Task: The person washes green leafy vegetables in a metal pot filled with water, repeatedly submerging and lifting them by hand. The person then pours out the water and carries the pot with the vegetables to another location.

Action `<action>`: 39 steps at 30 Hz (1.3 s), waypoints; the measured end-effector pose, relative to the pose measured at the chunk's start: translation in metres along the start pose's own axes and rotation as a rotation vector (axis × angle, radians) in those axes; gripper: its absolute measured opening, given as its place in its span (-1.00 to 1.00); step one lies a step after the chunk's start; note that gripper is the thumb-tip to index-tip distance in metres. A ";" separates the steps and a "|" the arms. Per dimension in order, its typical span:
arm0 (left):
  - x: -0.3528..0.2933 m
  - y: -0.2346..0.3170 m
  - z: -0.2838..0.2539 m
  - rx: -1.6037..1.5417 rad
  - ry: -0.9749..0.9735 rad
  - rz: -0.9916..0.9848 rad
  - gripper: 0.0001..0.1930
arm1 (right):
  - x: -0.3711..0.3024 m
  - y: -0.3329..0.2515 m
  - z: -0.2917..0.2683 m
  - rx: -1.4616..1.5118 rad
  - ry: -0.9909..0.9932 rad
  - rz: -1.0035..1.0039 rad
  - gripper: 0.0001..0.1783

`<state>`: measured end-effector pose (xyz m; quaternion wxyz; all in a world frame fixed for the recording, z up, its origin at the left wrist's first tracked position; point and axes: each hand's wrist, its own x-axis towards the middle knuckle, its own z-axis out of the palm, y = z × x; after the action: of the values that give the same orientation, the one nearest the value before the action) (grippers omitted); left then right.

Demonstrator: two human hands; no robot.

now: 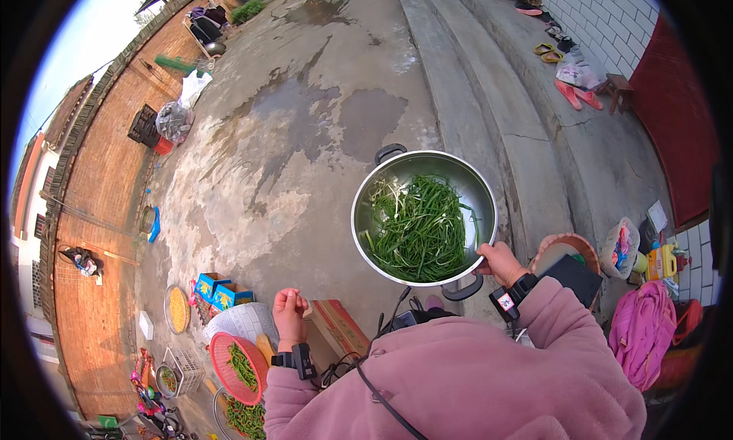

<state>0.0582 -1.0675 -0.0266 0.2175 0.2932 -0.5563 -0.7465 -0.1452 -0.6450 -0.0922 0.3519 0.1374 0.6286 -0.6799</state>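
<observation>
A wide steel pot with two black handles is held out in front of me. Inside it lies a loose heap of chopped green onions, with pale white ends gathered toward the left. My right hand grips the pot at its lower right rim, beside the near handle. Off to the left, away from the pot, my left hand is raised with its fingers curled together and nothing visible in them. Just below that hand sits a pink plastic basket with green peppers in it.
Concrete steps run along the right, with pink slippers and a small wooden stool. A brown basin stands close to my right arm. Blue boxes and a tray of yellow grains are at lower left.
</observation>
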 end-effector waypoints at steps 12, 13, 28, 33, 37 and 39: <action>0.319 0.021 -0.072 0.034 0.270 0.065 -0.91 | 0.267 -0.203 0.088 0.067 0.065 -0.150 -0.69; 0.360 0.022 -0.072 0.033 0.328 0.028 -0.91 | 0.287 -0.218 0.098 0.098 0.121 -0.148 -0.70; 0.858 0.071 0.345 0.054 -0.257 0.032 -0.87 | 0.598 -0.494 0.047 0.193 0.310 -0.256 -0.67; 0.978 0.089 0.468 0.136 -0.116 -0.080 -0.79 | 0.754 -0.616 0.021 0.173 0.269 -0.239 -0.67; 1.059 0.102 0.533 0.151 -0.076 -0.035 -0.77 | 0.826 -0.692 0.000 0.205 0.292 -0.206 -0.67; 1.091 0.103 0.552 0.147 -0.106 -0.007 -0.76 | 0.854 -0.728 -0.007 0.196 0.246 -0.228 -0.67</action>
<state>-1.1167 -1.4194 -0.0259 0.1633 0.2704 -0.6191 -0.7190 -1.2313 -0.9268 -0.0793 0.1781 0.1809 0.6090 -0.7514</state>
